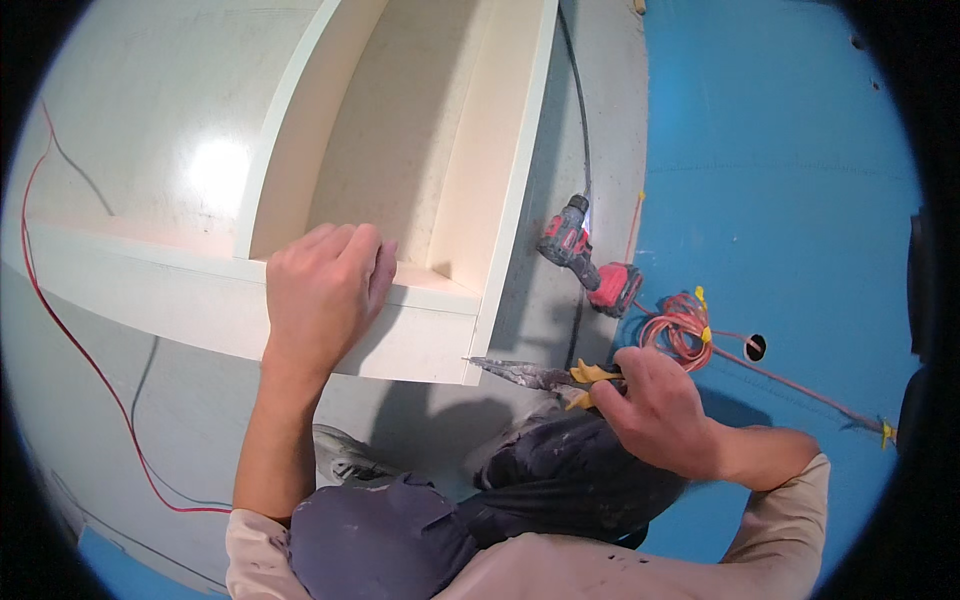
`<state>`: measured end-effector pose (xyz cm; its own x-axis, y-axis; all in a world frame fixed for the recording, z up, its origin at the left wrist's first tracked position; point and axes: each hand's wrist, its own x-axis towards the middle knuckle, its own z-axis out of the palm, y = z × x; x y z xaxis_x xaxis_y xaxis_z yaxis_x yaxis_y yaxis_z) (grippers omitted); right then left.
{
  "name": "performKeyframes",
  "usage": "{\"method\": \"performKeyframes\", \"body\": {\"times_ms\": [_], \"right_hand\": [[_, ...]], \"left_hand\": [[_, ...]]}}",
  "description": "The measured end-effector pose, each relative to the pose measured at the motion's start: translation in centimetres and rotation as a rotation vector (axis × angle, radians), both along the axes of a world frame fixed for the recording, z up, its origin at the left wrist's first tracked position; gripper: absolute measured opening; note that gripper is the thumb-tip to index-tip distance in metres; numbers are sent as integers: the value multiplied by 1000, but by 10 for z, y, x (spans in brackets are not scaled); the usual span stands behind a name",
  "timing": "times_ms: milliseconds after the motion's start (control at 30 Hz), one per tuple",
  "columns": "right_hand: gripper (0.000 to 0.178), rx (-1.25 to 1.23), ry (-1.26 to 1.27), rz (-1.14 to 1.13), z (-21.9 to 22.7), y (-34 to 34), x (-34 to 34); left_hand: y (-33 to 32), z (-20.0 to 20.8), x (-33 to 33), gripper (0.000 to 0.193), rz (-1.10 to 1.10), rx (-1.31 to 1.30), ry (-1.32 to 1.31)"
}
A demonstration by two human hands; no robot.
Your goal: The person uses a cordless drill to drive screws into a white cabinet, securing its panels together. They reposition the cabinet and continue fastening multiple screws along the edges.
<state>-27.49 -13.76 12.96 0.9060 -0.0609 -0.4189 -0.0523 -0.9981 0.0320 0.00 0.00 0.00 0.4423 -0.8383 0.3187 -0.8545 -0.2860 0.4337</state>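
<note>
My left hand [325, 285] is closed in a fist over the front rail of a pale wooden cabinet frame [420, 335]. Its fingers curl under, so what they hold, if anything, is hidden. In my right hand [660, 410] is a pair of pliers [525, 373] with yellow handles and long, pointed jaws smeared with white. The jaw tip is at the frame's near right corner; I cannot tell if it touches.
Right of the frame, a red and black cordless drill [568, 240] lies on the floor. Beyond it, a coiled orange cable [680, 330] hangs by a hole in the blue wall panel [790, 230]. A red cord [85, 370] runs along the left.
</note>
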Motion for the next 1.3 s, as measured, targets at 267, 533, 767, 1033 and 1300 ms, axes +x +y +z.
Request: {"method": "performKeyframes", "body": {"times_ms": [267,533,767,1033,1300], "right_hand": [[15,91,-47,-132,5,-4,1],[23,359,109,-372,-15,-42,-13],[27,804,534,-651,-202,-86,-174],[51,454,212,-1056,-253,-22,-237],[39,184,-229,-930,-254,-45,-201]], "left_hand": [[2,0,4,26,11,9,-23],[12,3,4,22,3,114,-5],[13,-2,-4,19,-76,9,104],[11,4,-4,8,54,-68,441],[16,0,1,18,72,-207,444]]}}
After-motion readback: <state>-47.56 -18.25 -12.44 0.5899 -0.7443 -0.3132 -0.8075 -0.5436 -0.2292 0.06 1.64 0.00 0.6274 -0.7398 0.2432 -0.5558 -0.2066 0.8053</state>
